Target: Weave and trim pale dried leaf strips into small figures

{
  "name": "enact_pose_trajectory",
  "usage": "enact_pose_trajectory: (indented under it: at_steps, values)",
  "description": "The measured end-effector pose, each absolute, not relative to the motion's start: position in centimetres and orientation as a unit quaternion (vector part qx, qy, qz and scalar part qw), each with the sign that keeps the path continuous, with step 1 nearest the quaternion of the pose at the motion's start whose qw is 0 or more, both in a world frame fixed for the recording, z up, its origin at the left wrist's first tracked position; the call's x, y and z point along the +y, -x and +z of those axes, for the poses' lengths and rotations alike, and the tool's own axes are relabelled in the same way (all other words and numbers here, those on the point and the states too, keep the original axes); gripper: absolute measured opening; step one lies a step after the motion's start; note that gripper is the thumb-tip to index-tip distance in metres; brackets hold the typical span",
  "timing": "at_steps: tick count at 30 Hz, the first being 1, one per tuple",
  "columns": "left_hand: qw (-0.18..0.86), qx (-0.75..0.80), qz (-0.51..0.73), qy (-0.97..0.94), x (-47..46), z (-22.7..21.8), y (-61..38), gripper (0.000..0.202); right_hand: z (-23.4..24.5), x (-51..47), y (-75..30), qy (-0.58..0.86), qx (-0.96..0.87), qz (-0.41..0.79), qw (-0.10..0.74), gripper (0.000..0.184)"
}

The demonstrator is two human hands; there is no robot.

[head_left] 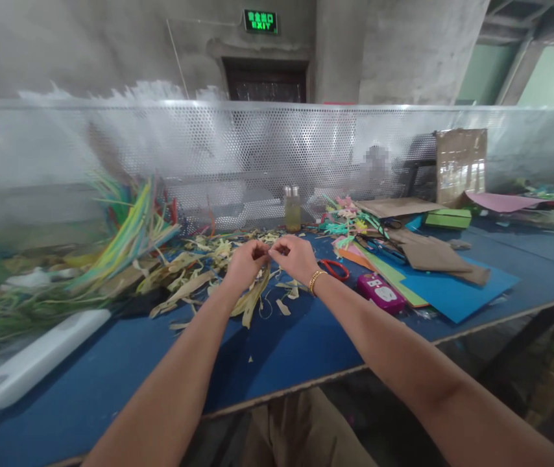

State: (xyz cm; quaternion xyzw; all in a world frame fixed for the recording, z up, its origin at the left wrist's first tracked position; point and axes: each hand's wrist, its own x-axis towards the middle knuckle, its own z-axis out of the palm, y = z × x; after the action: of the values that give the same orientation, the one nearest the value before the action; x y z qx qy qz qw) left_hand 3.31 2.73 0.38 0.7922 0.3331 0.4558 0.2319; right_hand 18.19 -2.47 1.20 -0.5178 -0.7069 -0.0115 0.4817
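My left hand (246, 264) and my right hand (295, 259) meet over the blue tabletop, fingertips nearly touching. Pale dried husk strips (253, 299) hang below the pinched fingers of the left. The thumb and forefinger of the right press together at the same spot; what is between them is too small to tell. A thin curled thread or fibre (266, 310) shows beside the strips. Behind the hands lies a pile of loose husk pieces (184, 275). Red-handled scissors (336, 269) rest just right of my right wrist.
A purple case (379, 292) and coloured paper sheets (457, 292) with cardboard lie at right. A bottle of yellowish liquid (292, 211) stands behind. At left are colourful strips (131, 240) and a long white device (38, 357). A perforated metal screen (267, 149) closes the back.
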Motion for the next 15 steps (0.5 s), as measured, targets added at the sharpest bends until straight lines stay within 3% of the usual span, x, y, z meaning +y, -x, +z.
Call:
enact_pose_trajectory:
  at_steps: [4,7,11,15]
  values:
    - [0.172,0.348,0.445,-0.807,2.5,0.4,-3.4,0.011,1.5,-2.5,-18.3,0.499,-0.717,-0.027,0.486,0.015]
    - [0.203,0.336,0.442,-0.807,2.8,0.2,-3.2,0.016,1.6,-2.4,-18.6,0.494,-0.717,-0.031,0.491,0.016]
    - [0.246,0.313,0.433,-0.809,3.4,-0.2,-3.1,0.016,1.5,-2.4,-18.9,0.487,-0.743,-0.045,0.458,0.043]
    - [0.248,0.306,0.431,-0.812,3.5,-0.3,-3.0,0.014,1.6,-2.5,-18.9,0.505,-0.744,-0.052,0.435,0.039]
